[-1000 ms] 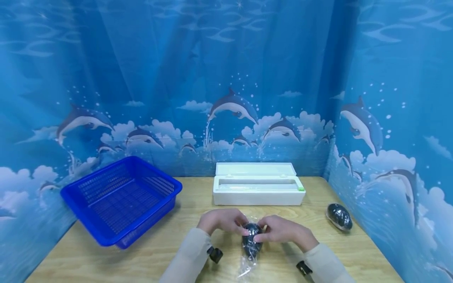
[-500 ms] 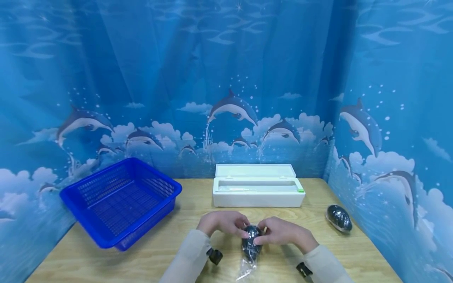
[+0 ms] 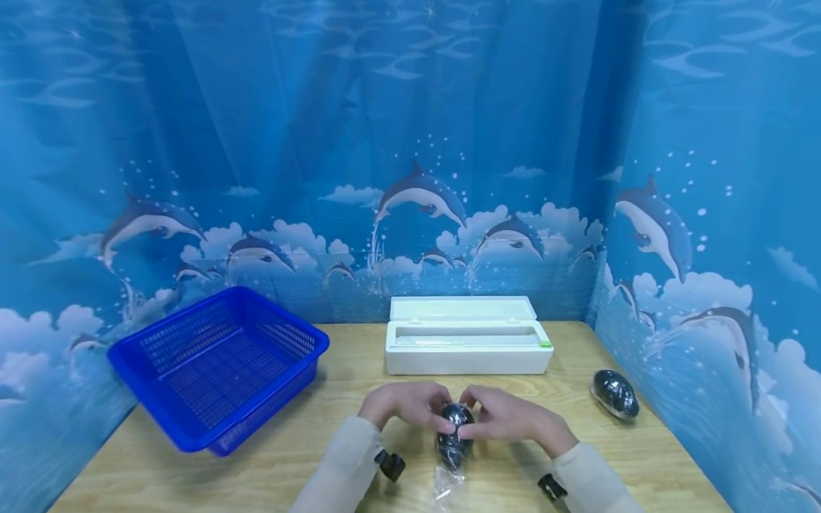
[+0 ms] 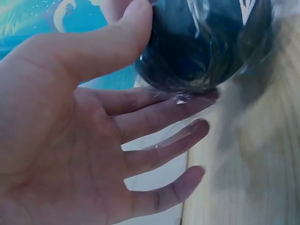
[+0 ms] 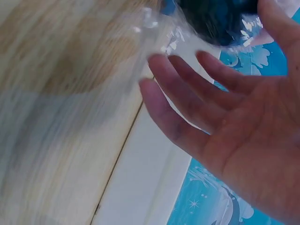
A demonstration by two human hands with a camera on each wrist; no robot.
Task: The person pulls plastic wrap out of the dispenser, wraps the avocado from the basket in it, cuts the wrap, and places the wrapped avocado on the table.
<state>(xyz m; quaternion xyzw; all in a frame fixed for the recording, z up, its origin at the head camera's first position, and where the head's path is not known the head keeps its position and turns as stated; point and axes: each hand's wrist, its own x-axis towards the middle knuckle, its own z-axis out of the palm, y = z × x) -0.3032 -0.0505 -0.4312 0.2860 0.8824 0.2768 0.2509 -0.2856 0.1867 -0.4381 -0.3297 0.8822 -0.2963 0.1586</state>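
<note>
A dark, glossy egg-shaped item (image 3: 454, 450) in clear plastic film sits in front of me, between my two hands. My left hand (image 3: 410, 406) holds it from the left, thumb on top and fingertips under its end in the left wrist view. From the right, my right hand (image 3: 509, 419) holds it too, thumb on its upper face. The other fingers of the right hand spread by the loose film (image 5: 150, 28). Near me, a crumpled tail of film (image 3: 447, 483) trails from the item onto the table.
Behind my hands stands a white cling film dispenser (image 3: 467, 362), its lid raised. A blue plastic basket (image 3: 256, 420) is at the left. Another dark wrapped egg-shaped item (image 3: 614, 394) lies on the wooden table (image 3: 641, 463) at the right. A dolphin-print curtain (image 3: 359, 128) surrounds the table.
The fingers of my right hand have lifted slightly at the item's far end. The item has shifted a little left, and the near film tail looks shorter. Dispenser and basket have stayed put.
</note>
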